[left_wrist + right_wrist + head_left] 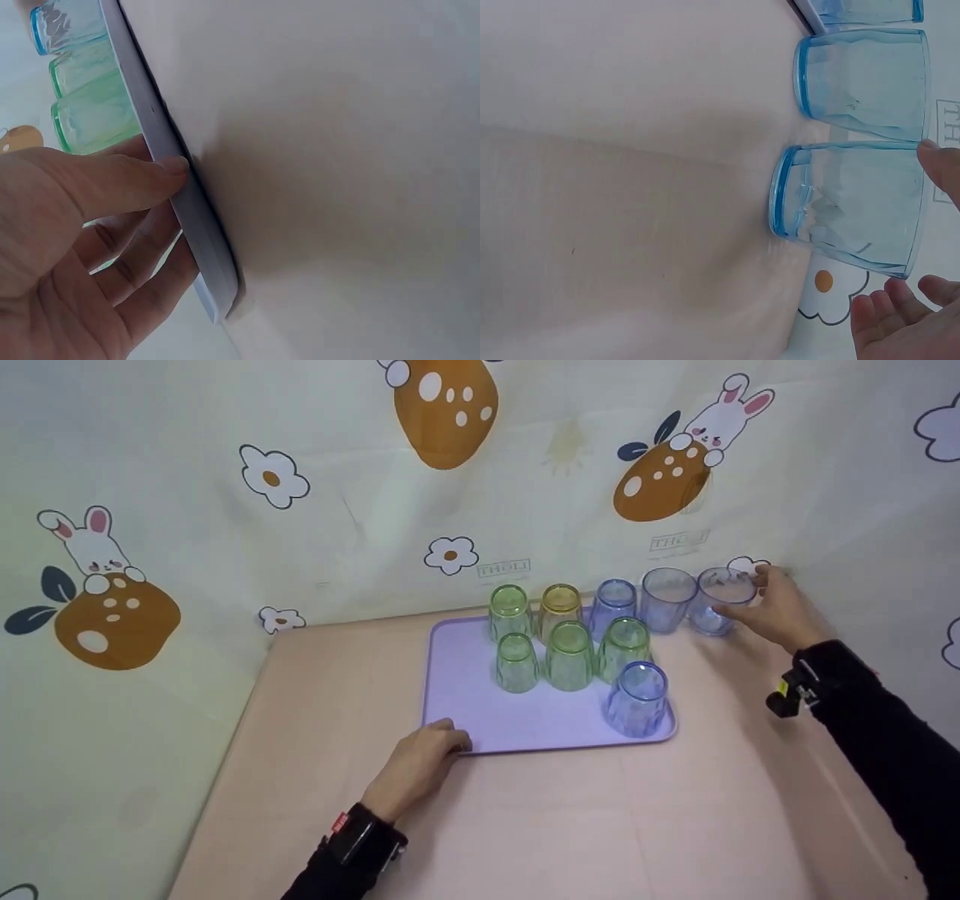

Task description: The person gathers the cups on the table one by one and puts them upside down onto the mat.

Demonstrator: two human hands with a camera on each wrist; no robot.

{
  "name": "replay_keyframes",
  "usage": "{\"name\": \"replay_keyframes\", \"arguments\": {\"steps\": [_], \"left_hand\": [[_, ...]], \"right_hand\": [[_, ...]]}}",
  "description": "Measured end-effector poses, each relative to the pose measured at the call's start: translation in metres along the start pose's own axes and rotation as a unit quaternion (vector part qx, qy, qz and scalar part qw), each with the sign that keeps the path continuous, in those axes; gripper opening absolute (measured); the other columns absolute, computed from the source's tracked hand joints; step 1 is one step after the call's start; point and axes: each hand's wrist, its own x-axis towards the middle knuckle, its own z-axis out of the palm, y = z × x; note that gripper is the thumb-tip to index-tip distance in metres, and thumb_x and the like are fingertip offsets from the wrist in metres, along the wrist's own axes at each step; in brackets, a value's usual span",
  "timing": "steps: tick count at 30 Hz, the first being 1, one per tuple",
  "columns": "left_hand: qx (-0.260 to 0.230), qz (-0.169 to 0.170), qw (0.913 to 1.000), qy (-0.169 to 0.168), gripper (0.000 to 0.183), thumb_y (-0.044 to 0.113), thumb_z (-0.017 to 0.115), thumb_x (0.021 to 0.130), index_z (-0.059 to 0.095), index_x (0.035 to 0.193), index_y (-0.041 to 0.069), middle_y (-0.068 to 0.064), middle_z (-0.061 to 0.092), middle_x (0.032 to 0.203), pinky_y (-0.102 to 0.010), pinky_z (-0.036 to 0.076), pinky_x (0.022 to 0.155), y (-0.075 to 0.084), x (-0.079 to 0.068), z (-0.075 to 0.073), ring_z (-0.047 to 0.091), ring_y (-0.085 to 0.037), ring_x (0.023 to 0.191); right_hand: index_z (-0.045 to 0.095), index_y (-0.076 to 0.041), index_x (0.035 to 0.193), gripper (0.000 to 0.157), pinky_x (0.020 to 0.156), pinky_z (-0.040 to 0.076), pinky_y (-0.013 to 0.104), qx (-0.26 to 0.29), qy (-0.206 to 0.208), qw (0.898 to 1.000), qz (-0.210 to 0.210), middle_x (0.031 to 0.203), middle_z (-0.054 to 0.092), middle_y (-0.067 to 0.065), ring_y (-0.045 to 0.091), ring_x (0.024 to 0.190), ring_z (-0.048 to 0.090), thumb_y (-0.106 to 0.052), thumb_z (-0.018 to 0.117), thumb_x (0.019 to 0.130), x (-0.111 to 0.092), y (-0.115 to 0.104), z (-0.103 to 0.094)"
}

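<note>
My left hand point(420, 761) pinches the near left edge of a lilac tray point(465, 712), thumb point(142, 182) on the outside of its wall. At the far right, my right hand point(780, 611) spans the rim of a clear blue glass point(855, 206) standing mouth up on the table. Its thumb point(939, 166) is at one side of the rim and the fingertips at the other. Another blue glass point(667, 601) stands mouth up beside it. Upside down on the tray are several green glasses point(570, 658), a yellow glass point(561, 611) and two blue glasses point(637, 701).
The table has a pale pink cover point(555, 825). Close behind the glasses rises a cream cloth point(360, 547) printed with rabbits and flowers. The back row of glasses stands near the cloth.
</note>
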Motion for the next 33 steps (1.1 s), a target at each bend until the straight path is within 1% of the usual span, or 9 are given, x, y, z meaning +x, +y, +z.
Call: {"name": "replay_keyframes", "arguments": {"steps": [3, 7, 10, 14, 19, 21, 25, 28, 33], "left_hand": [[-0.002, -0.001, 1.0, 0.004, 0.011, 0.003, 0.074, 0.091, 0.078, 0.095, 0.012, 0.002, 0.062, 0.085, -0.036, 0.055, 0.074, -0.002, -0.001, 0.0, 0.066, -0.017, 0.083], [-0.001, -0.001, 0.9999, 0.011, 0.01, 0.003, 0.075, 0.09, 0.077, 0.093, 0.013, 0.004, 0.061, 0.083, -0.036, 0.055, 0.072, -0.003, -0.003, 0.0, 0.065, -0.016, 0.08], [-0.003, -0.002, 0.9999, 0.014, 0.011, 0.003, 0.074, 0.091, 0.076, 0.091, 0.014, 0.005, 0.06, 0.081, -0.035, 0.054, 0.07, -0.004, -0.004, 0.002, 0.061, -0.013, 0.077], [-0.008, -0.003, 0.9998, 0.017, 0.013, 0.002, 0.073, 0.091, 0.075, 0.09, 0.015, 0.006, 0.058, 0.08, -0.033, 0.053, 0.069, -0.004, -0.003, 0.003, 0.057, -0.009, 0.075], [-0.008, -0.004, 0.9997, 0.023, 0.012, 0.002, 0.074, 0.091, 0.076, 0.091, 0.013, 0.005, 0.06, 0.081, -0.034, 0.053, 0.069, -0.004, -0.002, 0.003, 0.058, -0.01, 0.075], [-0.008, -0.004, 0.9996, 0.025, 0.011, 0.001, 0.074, 0.09, 0.076, 0.091, 0.013, 0.004, 0.061, 0.081, -0.035, 0.053, 0.069, -0.004, -0.002, 0.003, 0.059, -0.011, 0.076], [-0.009, -0.006, 0.9995, 0.029, 0.011, 0.001, 0.075, 0.09, 0.076, 0.091, 0.012, 0.004, 0.062, 0.082, -0.035, 0.053, 0.069, -0.004, -0.002, 0.003, 0.06, -0.012, 0.076], [-0.009, -0.008, 0.9995, 0.031, 0.011, 0.001, 0.075, 0.09, 0.076, 0.09, 0.012, 0.003, 0.062, 0.082, -0.035, 0.053, 0.069, -0.003, -0.002, 0.004, 0.06, -0.013, 0.076], [-0.008, -0.01, 0.9994, 0.031, 0.01, 0.002, 0.075, 0.09, 0.076, 0.09, 0.012, 0.003, 0.062, 0.082, -0.036, 0.053, 0.069, -0.003, -0.003, 0.005, 0.061, -0.013, 0.076]], "right_hand": [[0.006, 0.012, 0.155, 0.116, 0.109, 0.029, 0.062, 0.016, 0.009, 1.0, 0.005, 0.154, 0.019, 0.041, 0.055, 0.139, 0.026, -0.045, 0.08, 0.087, 0.003, 0.001, 0.005], [0.005, 0.013, 0.154, 0.119, 0.112, 0.022, 0.06, 0.017, 0.011, 1.0, 0.012, 0.156, 0.014, 0.04, 0.053, 0.143, 0.02, -0.05, 0.079, 0.086, 0.007, 0.002, 0.01], [0.009, 0.016, 0.153, 0.115, 0.114, 0.02, 0.059, 0.025, 0.018, 1.0, 0.0, 0.154, 0.018, 0.042, 0.053, 0.143, 0.021, -0.045, 0.081, 0.086, 0.007, 0.002, 0.013], [0.013, 0.018, 0.151, 0.108, 0.113, 0.022, 0.059, 0.036, 0.027, 0.999, -0.008, 0.149, 0.024, 0.043, 0.054, 0.14, 0.025, -0.036, 0.081, 0.087, 0.005, 0.002, 0.015], [0.015, 0.018, 0.151, 0.107, 0.111, 0.026, 0.061, 0.03, 0.023, 0.999, 0.001, 0.148, 0.027, 0.043, 0.055, 0.137, 0.029, -0.04, 0.08, 0.088, 0.006, 0.005, 0.017], [0.016, 0.017, 0.151, 0.106, 0.111, 0.026, 0.061, 0.031, 0.021, 0.999, 0.002, 0.149, 0.027, 0.042, 0.054, 0.137, 0.029, -0.039, 0.079, 0.088, 0.007, 0.006, 0.017], [0.011, 0.015, 0.153, 0.108, 0.113, 0.022, 0.06, 0.038, 0.019, 0.999, 0.017, 0.153, 0.021, 0.04, 0.053, 0.141, 0.023, -0.039, 0.079, 0.089, 0.005, 0.006, 0.018], [0.01, 0.014, 0.154, 0.11, 0.114, 0.021, 0.059, 0.041, 0.024, 0.999, 0.026, 0.154, 0.02, 0.04, 0.053, 0.142, 0.022, -0.04, 0.079, 0.088, 0.004, 0.007, 0.019], [0.013, 0.011, 0.155, 0.11, 0.115, 0.021, 0.058, 0.045, 0.039, 0.998, 0.031, 0.155, 0.022, 0.038, 0.051, 0.142, 0.024, -0.04, 0.081, 0.086, 0.002, 0.009, 0.021]]}}
